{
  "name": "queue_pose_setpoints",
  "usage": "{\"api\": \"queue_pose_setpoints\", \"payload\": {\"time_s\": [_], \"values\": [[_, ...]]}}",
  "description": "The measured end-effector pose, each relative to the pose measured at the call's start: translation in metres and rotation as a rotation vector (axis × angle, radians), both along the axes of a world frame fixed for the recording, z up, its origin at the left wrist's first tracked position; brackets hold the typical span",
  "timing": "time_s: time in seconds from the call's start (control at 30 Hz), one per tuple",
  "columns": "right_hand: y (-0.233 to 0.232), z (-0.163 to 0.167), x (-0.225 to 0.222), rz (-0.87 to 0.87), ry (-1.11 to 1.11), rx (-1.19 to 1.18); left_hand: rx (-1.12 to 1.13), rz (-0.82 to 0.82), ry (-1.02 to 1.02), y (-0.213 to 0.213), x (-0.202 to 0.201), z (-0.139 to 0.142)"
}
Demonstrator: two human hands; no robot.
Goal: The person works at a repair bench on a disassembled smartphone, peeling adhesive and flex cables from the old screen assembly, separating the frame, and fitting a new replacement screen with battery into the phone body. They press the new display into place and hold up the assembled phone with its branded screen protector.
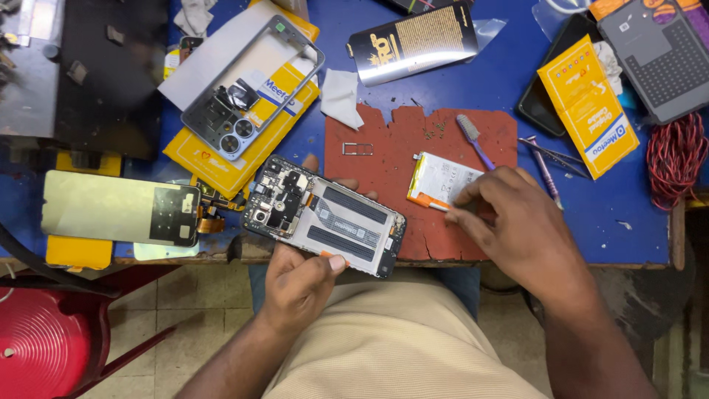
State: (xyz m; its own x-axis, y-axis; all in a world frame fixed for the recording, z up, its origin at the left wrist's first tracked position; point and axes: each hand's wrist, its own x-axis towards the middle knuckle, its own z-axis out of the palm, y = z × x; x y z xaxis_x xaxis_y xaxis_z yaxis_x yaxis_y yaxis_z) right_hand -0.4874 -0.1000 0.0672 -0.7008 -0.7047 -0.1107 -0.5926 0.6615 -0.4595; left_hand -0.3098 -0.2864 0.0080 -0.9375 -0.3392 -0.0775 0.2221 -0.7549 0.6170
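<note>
My left hand (299, 279) holds an opened phone body (325, 216) with its back off, circuit board and empty battery bay showing, at the table's front edge. My right hand (517, 225) rests on a white phone battery (443, 179) with an orange tab, its fingers pinching at the battery's lower edge. The battery lies on a worn red mat (391, 162). A small metal card tray (357, 148) and a purple-handled brush (473, 140) lie on the same mat.
A grey phone frame (251, 89) lies on yellow packets at the back left. A pale back panel (118, 208) sits left. Tweezers (550, 155), a yellow packet (588, 103), a dark phone, a grey case and red wire (676, 159) lie right. A red stool (44, 343) stands below left.
</note>
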Motion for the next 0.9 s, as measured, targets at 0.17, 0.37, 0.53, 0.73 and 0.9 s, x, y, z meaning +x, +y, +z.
{"api": "queue_pose_setpoints", "payload": {"time_s": [0.17,0.37,0.53,0.73,0.9], "values": [[-0.005,-0.007,-0.006,-0.030,-0.047,0.100,0.001,-0.013,-0.013,0.001,-0.003,-0.001],[-0.009,-0.011,-0.004,0.168,0.166,0.054,0.011,-0.016,-0.009,-0.001,-0.001,-0.001],[-0.009,-0.006,0.000,0.133,0.092,-0.044,0.000,-0.008,-0.024,-0.002,0.001,-0.005],[-0.020,-0.001,0.004,0.026,0.018,-0.022,0.019,-0.020,-0.017,-0.002,-0.001,-0.005],[-0.033,0.000,0.011,0.033,0.053,0.037,0.015,-0.015,-0.014,-0.003,0.001,-0.005]]}}
